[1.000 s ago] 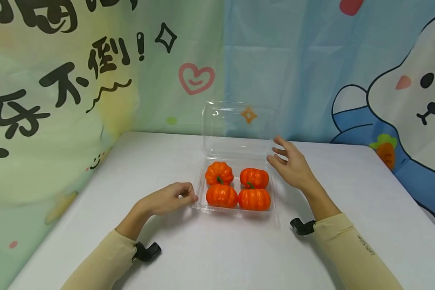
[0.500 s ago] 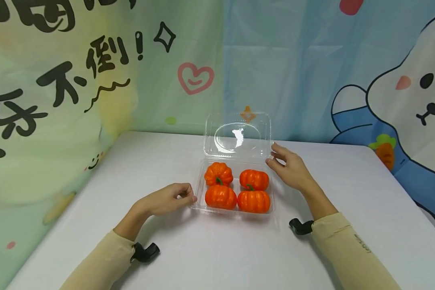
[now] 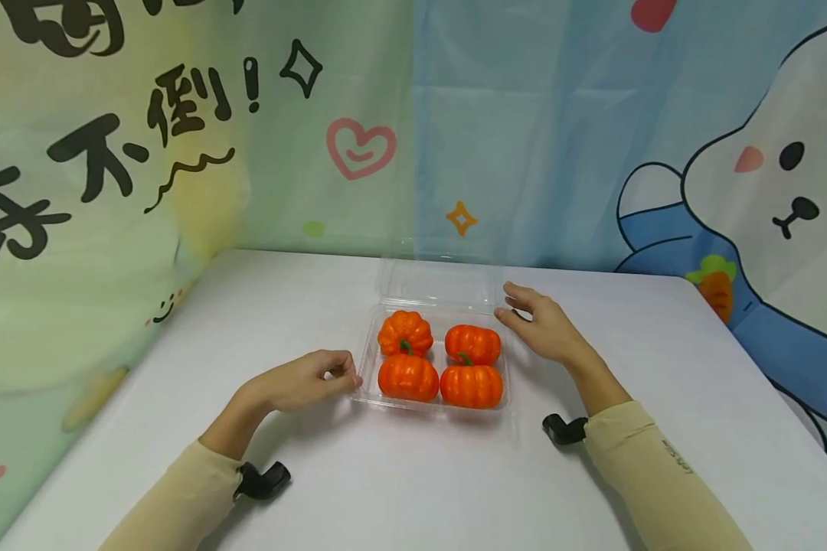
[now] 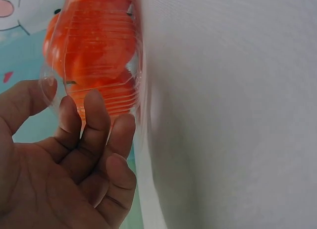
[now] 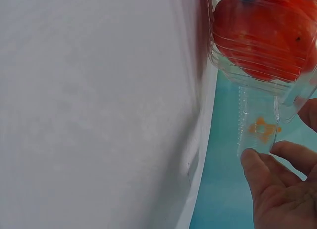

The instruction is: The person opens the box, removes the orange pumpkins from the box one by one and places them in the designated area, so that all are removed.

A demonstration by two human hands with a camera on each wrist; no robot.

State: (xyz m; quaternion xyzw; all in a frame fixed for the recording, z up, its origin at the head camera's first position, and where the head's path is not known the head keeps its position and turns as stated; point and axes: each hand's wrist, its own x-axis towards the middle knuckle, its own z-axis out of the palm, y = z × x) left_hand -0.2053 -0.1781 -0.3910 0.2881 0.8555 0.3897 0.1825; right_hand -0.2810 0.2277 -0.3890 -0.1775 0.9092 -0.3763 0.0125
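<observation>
A clear plastic clamshell container [image 3: 433, 407] stands on the table with several small orange pumpkins [image 3: 408, 377] with green stems in its base. Its see-through lid [image 3: 441, 285] is raised at the far side and hard to make out. My left hand [image 3: 308, 380] holds the near left corner. In the left wrist view the thumb is at the rim and the bent fingers [image 4: 94, 115] lie against the ribbed side wall. Beside the lid's right edge is my right hand [image 3: 540, 325], thumb and fingers apart. Its fingertips [image 5: 249, 157] meet the lid's edge in the right wrist view.
A white cloth covers the table [image 3: 413, 482]. Behind it hangs a printed curtain [image 3: 524, 153] with a cartoon rabbit and lettering, close to the far edge. Black wrist cameras [image 3: 265, 480] sit on both sleeves.
The lid has tilted and now reaches less high. My right hand has shifted slightly down with it, while the left hand stays at the container's corner. The whole view has drifted a little.
</observation>
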